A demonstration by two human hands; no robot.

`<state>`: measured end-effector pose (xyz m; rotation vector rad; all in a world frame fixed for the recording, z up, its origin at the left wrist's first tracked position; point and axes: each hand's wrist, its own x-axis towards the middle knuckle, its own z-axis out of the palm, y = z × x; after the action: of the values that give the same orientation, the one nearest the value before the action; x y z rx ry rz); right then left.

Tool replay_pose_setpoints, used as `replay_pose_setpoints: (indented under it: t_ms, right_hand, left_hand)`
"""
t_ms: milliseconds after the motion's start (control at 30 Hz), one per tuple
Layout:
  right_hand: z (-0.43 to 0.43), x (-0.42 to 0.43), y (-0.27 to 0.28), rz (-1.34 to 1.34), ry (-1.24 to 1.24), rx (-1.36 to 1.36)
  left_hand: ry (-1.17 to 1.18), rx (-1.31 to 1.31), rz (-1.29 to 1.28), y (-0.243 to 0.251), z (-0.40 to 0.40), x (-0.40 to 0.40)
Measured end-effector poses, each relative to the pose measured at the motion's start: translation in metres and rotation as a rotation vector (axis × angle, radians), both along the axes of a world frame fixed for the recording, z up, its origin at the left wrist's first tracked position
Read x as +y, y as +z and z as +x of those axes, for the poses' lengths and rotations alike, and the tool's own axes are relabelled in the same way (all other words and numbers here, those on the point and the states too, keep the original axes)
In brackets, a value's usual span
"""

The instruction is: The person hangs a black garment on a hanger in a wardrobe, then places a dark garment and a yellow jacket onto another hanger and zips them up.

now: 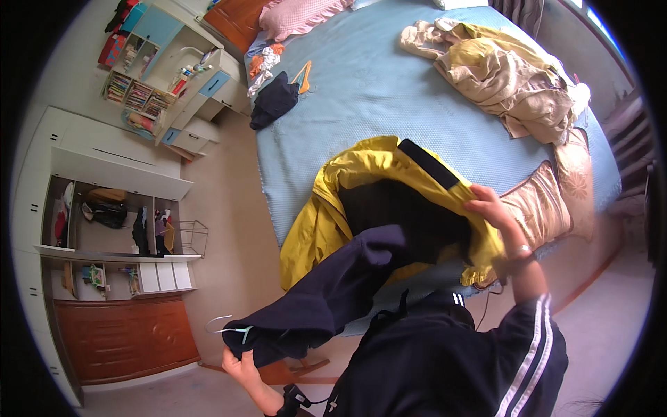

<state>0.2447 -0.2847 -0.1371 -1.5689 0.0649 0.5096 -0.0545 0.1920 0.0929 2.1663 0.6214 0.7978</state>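
My left hand [242, 367] grips the collar of a dark navy garment [333, 281], where the hook of a light-coloured hanger [244, 330] sticks out. The navy garment stretches up to a yellow jacket [307, 245] with a dark lining, and its far end lies against that lining. My right hand [489, 206] pinches the edge of the yellow jacket beside a black strip [428, 163]. The jacket rests partly on the bed with a light blue cover [365, 109].
Beige and yellow clothes [505, 78] are heaped on the bed's far right, near patterned cushions [542, 200]. A folded dark garment [275, 101] and an orange hanger [305, 77] lie at its left edge. An open wardrobe [117, 255] stands left, with a wire rack [193, 240] beside it.
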Motion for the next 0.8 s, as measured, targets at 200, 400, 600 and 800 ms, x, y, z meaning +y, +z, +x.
replay_pose_setpoints:
  t_ms: [200,400,600,800]
  right_hand:
    - [-0.022,-0.058,-0.036,-1.062,0.023,-0.088]
    - [0.012,0.057,-0.058,-1.166,0.037,-0.688]
    - [0.048,0.173,-0.072,-1.383,0.597,-0.629]
    - [0.091,0.154,-0.118,-1.207,0.381,-0.489]
  left_hand:
    - [-0.057,0.027,0.002,-0.006,0.005,0.014]
    - [-0.110,-0.003,-0.069,-0.002,0.010,0.002]
    - [-0.036,0.066,0.031,0.005,-0.001,-0.015]
    - [-0.004,0.066,0.045,-0.006,-0.006,-0.022]
